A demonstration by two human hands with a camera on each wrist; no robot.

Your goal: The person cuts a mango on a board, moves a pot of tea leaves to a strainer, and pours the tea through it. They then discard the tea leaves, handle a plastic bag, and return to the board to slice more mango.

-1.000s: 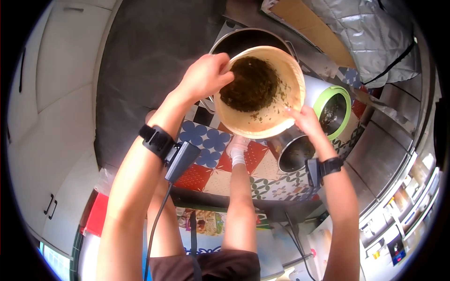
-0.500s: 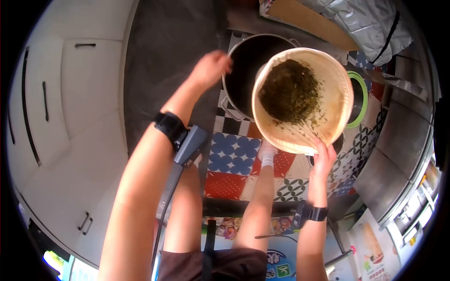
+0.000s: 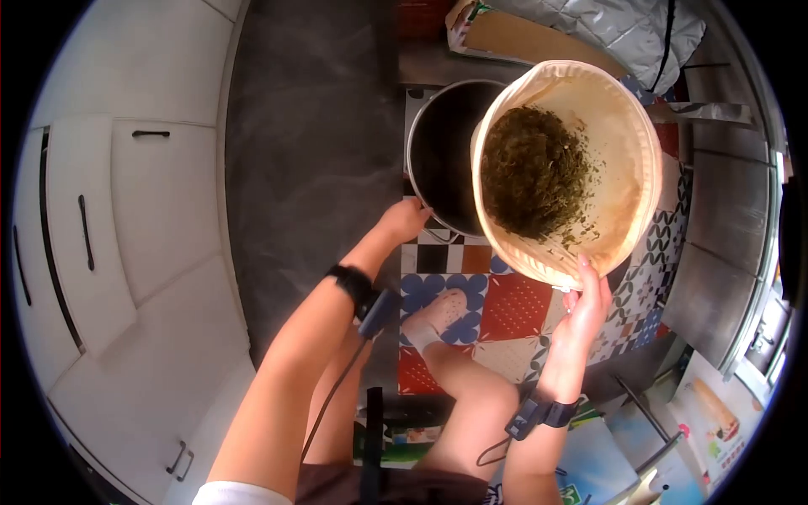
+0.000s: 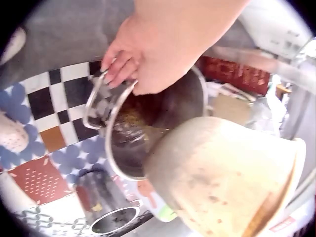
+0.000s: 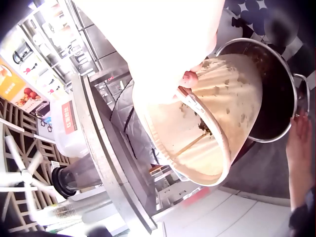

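Note:
In the head view a cream cloth strainer bag (image 3: pixel 619 181), with wet dark green leaves (image 3: pixel 539 172) inside, hangs by its rim from my right hand (image 3: pixel 585 311). The thumb lies over the rim. Left of the bag, partly under it, a large steel pot (image 3: pixel 412 151) stands on the floor. My left hand (image 3: pixel 404 220) is at the pot's near-left edge. In the left wrist view its fingers (image 4: pixel 118 69) curl round the top of the pot's loop handle (image 4: pixel 91 106). Dark liquid (image 4: pixel 148 108) shows in the pot.
A steel cylinder (image 4: pixel 106 207) stands on the patterned tiles (image 3: pixel 518 307) beside the pot. Behind are a cardboard box (image 3: pixel 522 38) and a silver quilted cover (image 3: pixel 619 29). White cabinets (image 3: pixel 168 194) line the left; my foot (image 3: pixel 442 311) is close to the pot.
My left hand has let go of the bag's rim and moved down to the pot's handle. The bag, in my right hand alone, has shifted right relative to the pot. One foot has moved left.

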